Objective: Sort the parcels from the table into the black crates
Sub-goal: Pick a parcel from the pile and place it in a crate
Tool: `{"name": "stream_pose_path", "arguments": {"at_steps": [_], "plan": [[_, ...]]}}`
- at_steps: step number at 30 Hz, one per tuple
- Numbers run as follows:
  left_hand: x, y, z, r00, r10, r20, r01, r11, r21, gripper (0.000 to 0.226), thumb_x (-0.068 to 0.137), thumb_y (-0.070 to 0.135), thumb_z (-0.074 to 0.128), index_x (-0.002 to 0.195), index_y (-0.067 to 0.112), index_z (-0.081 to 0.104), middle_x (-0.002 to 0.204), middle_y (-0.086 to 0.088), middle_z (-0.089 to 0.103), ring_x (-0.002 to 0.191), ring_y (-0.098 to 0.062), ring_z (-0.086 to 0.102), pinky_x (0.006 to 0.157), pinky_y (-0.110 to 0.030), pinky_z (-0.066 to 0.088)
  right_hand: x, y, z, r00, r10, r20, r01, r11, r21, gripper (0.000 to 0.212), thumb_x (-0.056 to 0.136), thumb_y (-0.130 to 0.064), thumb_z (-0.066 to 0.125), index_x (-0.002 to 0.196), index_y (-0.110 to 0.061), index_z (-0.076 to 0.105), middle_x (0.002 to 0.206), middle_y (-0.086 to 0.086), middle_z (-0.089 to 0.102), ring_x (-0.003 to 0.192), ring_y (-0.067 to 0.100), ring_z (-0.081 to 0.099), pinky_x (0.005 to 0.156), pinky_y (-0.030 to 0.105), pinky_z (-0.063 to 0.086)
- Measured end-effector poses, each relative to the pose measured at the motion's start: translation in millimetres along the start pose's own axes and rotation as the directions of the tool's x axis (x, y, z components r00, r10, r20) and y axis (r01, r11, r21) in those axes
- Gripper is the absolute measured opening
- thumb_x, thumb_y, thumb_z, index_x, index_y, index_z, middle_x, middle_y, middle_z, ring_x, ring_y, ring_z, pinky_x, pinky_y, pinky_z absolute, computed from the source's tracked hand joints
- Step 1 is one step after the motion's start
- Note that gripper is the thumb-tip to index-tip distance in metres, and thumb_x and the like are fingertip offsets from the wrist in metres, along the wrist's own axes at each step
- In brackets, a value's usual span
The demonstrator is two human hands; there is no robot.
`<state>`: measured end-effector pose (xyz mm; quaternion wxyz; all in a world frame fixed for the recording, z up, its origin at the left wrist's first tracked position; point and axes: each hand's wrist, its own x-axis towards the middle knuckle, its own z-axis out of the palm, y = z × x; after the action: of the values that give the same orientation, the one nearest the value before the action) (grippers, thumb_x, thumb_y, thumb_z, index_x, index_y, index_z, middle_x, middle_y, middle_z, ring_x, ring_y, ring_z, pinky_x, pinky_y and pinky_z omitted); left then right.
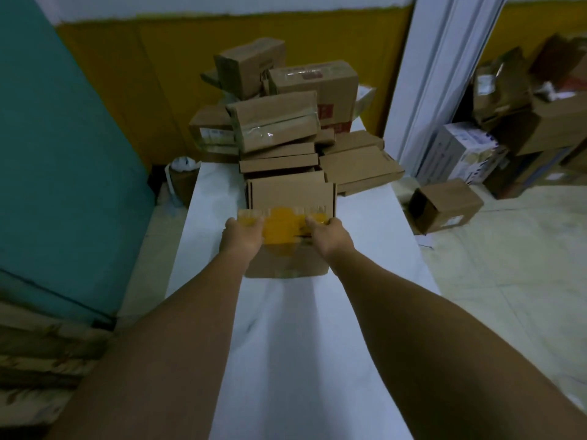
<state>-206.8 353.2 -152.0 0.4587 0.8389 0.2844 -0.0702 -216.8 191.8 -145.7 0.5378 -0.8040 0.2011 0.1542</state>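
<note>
Both arms reach down the length of a long white bench [317, 328] to a small cardboard parcel [287, 246] marked with a yellow patch, which sits near the middle of the bench, just in front of a heap of other parcels [279, 122] stacked toward the far end. The left hand [243, 236] grips the parcel's left side and the right hand [330, 238] its right side, the fingers of each curled over the far top edge and holding the box between them. Whether the parcel has left the surface cannot be told; its near face looks to rest on, or just above, the white top.

Right behind it stands another carton [290, 198], upright and touching or nearly touching the held one, with flat boxes layered behind that and larger cartons leaning on top.

No black crates show anywhere in view, so the parcel's destination lies outside the frame. More boxes lie on the tiled floor [508, 281] past the bench's right edge, one brown box [444, 206] tipped on its side.

The risk here is in the lift. If the parcel is dragged back or tilted while it touches the carton behind, that carton may tip forward, and the loosely balanced heap above could slide off the right or left edge. The grip sits high on the box; a heavy load could make it pivot and slip from the fingers.
</note>
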Motion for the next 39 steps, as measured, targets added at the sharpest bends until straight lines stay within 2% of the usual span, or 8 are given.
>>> {"name": "stream_pose_path", "arguments": {"at_steps": [3,8,14,17,19,26,32,39], "plan": [[6.9,-7.2,5.7,1.0,-0.015,0.003,0.015,1.0,-0.023,0.061,0.091,0.046,0.062,0.136,0.01,0.044,0.128,-0.013,0.056,0.11,-0.031,0.056,0.08,-0.036,0.045,8.1,7.7,3.5,1.0,0.015,0.016,-0.016,0.999,0.038,0.055,0.099,-0.051,0.046,0.137,-0.01,0.044,0.124,0.009,0.055,0.105,0.024,0.053,0.1,0.041,0.045],[-3.7,-18.3,-0.3,0.979,-0.115,0.166,0.143,0.975,-0.17,0.057,0.073,0.031,0.086,0.12,0.017,0.057,0.119,-0.005,0.065,0.107,-0.03,0.063,0.097,-0.049,0.051,13.3,20.5,-10.2,0.989,0.146,0.028,-0.148,0.983,0.105,0.067,0.089,-0.07,0.043,0.127,-0.016,0.05,0.127,0.012,0.055,0.109,0.032,0.056,0.1,0.052,0.047],[-46.2,-27.1,-1.8,0.922,-0.195,0.334,0.274,0.938,-0.21,0.077,0.047,0.018,0.098,0.115,0.021,0.063,0.117,-0.014,0.067,0.095,-0.037,0.07,0.076,-0.057,0.058,-6.9,40.9,-35.1,0.927,0.342,0.156,-0.373,0.888,0.268,0.07,0.089,-0.073,0.04,0.131,-0.017,0.043,0.13,0.013,0.053,0.118,0.04,0.053,0.1,0.058,0.045],[-77.8,-27.9,8.0,0.937,-0.207,0.281,0.285,0.919,-0.272,0.083,0.046,0.063,0.088,0.115,0.023,0.063,0.113,-0.011,0.067,0.097,-0.035,0.068,0.078,-0.056,0.058,-28.1,52.4,-45.4,0.947,0.283,0.149,-0.318,0.887,0.334,0.039,0.093,-0.047,0.048,0.11,-0.013,0.058,0.108,0.012,0.06,0.104,0.033,0.059,0.097,0.053,0.05],[-102.7,-28.3,12.3,0.944,-0.242,0.223,0.309,0.885,-0.348,0.068,0.069,0.074,0.066,0.115,0.024,0.063,0.108,-0.012,0.068,0.096,-0.035,0.067,0.081,-0.057,0.057,-45.4,61.0,-56.7,0.974,0.2,0.102,-0.224,0.912,0.344,0.021,0.095,-0.03,0.046,0.091,-0.014,0.059,0.096,0.011,0.059,0.097,0.029,0.058,0.1,0.053,0.049],[-169.4,-14.1,16.9,0.975,-0.137,0.176,0.216,0.777,-0.591,0.018,0.096,0.036,0.055,0.103,0.025,0.067,0.101,-0.01,0.073,0.098,-0.033,0.067,0.089,-0.057,0.054,-104.9,69.6,-107.0,0.983,-0.185,0.001,0.165,0.877,0.452,0.025,0.097,-0.02,0.05,0.111,-0.028,0.068,0.106,-0.006,0.072,0.101,0.016,0.066,0.091,0.04,0.056],[-191.8,9.4,7.9,0.934,0.006,0.357,0.252,0.698,-0.671,0.035,0.091,0.027,0.064,0.126,0.027,0.058,0.117,-0.012,0.069,0.109,-0.033,0.064,0.092,-0.056,0.052,-125.7,46.2,-148.7,0.967,-0.226,-0.116,0.25,0.763,0.596,0.03,0.09,-0.008,0.059,0.109,-0.031,0.066,0.105,-0.001,0.071,0.101,0.02,0.065,0.091,0.043,0.056],[-202.8,38.9,-2.4,0.914,0.235,0.332,0.119,0.627,-0.77,0.053,0.092,0.01,0.064,0.136,0.035,0.05,0.125,-0.01,0.064,0.113,-0.034,0.061,0.079,-0.053,0.058,-130.3,19.2,-161.7,0.947,-0.225,-0.229,0.32,0.659,0.681,0.026,0.089,-0.013,0.062,0.112,-0.025,0.068,0.111,0.006,0.07,0.099,0.024,0.069,0.085,0.041,0.059]]}}
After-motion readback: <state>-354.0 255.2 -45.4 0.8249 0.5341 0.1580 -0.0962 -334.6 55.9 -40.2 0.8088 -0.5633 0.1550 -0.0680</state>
